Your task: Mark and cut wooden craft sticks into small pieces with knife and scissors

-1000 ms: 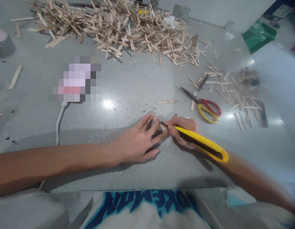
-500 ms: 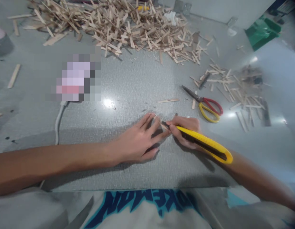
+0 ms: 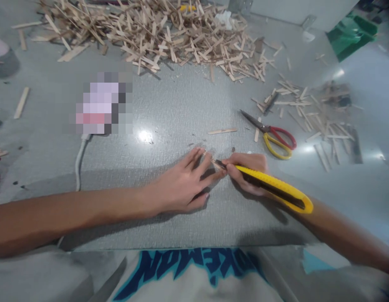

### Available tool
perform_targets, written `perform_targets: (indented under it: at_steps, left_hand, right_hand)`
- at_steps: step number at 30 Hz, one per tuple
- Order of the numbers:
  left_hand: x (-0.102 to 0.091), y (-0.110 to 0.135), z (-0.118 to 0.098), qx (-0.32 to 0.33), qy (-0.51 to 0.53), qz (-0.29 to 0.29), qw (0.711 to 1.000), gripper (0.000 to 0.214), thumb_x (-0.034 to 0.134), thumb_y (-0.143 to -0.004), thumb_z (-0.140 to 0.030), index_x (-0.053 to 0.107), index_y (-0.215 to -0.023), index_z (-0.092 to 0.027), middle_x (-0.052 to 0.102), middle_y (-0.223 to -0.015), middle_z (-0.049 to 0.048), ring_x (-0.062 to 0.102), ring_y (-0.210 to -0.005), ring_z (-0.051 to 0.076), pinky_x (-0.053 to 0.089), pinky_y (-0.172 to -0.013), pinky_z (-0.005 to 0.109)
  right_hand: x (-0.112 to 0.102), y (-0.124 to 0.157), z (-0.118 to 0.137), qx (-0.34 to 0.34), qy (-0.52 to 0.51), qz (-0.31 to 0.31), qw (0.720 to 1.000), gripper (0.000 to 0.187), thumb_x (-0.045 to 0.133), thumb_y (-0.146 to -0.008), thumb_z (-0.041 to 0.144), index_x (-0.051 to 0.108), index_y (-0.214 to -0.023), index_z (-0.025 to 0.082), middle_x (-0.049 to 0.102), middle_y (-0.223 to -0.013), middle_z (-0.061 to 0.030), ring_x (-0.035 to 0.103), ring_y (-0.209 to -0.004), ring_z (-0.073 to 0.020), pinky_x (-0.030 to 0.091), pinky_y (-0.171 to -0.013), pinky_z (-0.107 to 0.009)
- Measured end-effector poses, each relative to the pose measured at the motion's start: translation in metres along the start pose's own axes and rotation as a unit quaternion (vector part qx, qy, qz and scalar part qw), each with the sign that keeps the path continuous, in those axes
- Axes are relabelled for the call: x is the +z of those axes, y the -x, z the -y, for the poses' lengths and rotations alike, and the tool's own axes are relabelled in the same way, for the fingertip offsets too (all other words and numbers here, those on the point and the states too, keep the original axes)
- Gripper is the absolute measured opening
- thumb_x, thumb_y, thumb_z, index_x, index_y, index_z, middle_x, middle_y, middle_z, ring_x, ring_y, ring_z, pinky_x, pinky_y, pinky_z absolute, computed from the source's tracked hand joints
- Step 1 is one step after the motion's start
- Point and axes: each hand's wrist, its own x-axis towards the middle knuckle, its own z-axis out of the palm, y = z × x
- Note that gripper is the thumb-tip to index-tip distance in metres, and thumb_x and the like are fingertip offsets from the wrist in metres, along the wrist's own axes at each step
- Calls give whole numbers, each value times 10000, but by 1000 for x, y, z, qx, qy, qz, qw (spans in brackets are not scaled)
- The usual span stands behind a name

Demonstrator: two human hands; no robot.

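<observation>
Yellow cutter (image 3: 273, 181) shifted slightly rightward, dark blade out; right hand (image 3: 250, 162), grip clamped round it, left hand (image 3: 183, 184) splayed

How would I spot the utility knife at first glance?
On the gray table, look nearer than the heap of wooden sticks, to the person's right hand. It grips the utility knife: unlike the scissors beyond, it has one long yellow body with a dark slot.
</observation>
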Motion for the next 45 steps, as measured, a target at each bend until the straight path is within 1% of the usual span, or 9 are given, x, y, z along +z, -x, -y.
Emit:
perform_targets:
  at_steps: [11,17,26,29,35,39,41,43,45]
  left_hand:
    - [-1,-3,0,22,-15,0,1000,740,605,-1041,-395,371,-1678,-102,405,-1700,287,303,-1631,485,237,-1335,671]
    - [-2,-3,-1,26,-33,-8,999,740,596,-1045,-408,371,-1675,-92,420,-1670,328,352,-1601,512,283,-1303,691]
    - [2,-1,-1,22,-50,-15,998,771,594,-1030,-444,361,-1691,-121,468,-1663,281,401,-1587,476,300,-1307,662]
    - [2,2,-5,7,-92,-29,995,759,577,-1048,-413,350,-1694,-83,564,-1569,310,516,-1505,477,373,-1259,666]
    - [-13,4,-1,-34,-169,-24,985,635,429,-992,-22,447,-1625,-71,758,-1294,207,740,-1209,321,485,-1184,517]
    - [-27,-1,14,-41,-127,-52,990,614,410,-918,47,545,-1499,-97,785,-1211,156,767,-1065,262,483,-1143,483]
    - [-32,-2,20,-50,-111,-97,988,477,403,-980,12,622,-1381,-126,809,-1017,97,767,-897,227,464,-1157,490]
    - [-38,-3,24,-68,-82,-144,984,319,401,-1082,-96,679,-1222,-162,793,-850,46,726,-727,193,456,-1174,499]
    - [-48,-3,28,-105,-10,-179,978,293,381,-1144,-211,673,-1155,-189,802,-867,40,713,-702,178,487,-1156,490]
  right_hand:
    - [3,1,-3,-17,-18,-9,1000,122,592,-1052,218,713,-1043,225,758,-805,-9,706,-628,-152,549,-581,-276]
    - [2,-3,4,37,-56,-82,994,161,593,-1046,191,717,-949,226,769,-765,-6,705,-613,-151,556,-589,-277]
    - [2,-5,-5,-1,9,-60,998,124,620,-1062,240,740,-1088,227,783,-835,-41,722,-659,-173,575,-615,-294]
    - [-7,-4,-13,-37,122,-5,992,197,577,-1104,281,733,-1200,207,770,-901,-83,725,-732,-212,568,-642,-328]
    - [-27,-11,-11,-28,329,130,935,473,438,-1074,50,629,-1480,199,745,-1187,-160,723,-961,-277,551,-740,-350]
    - [-44,-18,-4,12,372,61,926,450,461,-1089,97,640,-1482,223,743,-1299,-167,731,-1020,-306,569,-929,-457]
    - [-56,-17,-4,13,369,-4,930,250,538,-1119,247,782,-1166,216,791,-976,-114,734,-845,-287,508,-1068,-577]
    - [-67,-14,-4,10,334,-70,940,373,555,-1130,382,772,-868,230,707,-681,-46,686,-660,-251,485,-1089,-612]
    - [-73,-11,0,41,290,-131,947,413,498,-1149,411,779,-901,237,663,-606,-28,670,-597,-247,570,-924,-538]
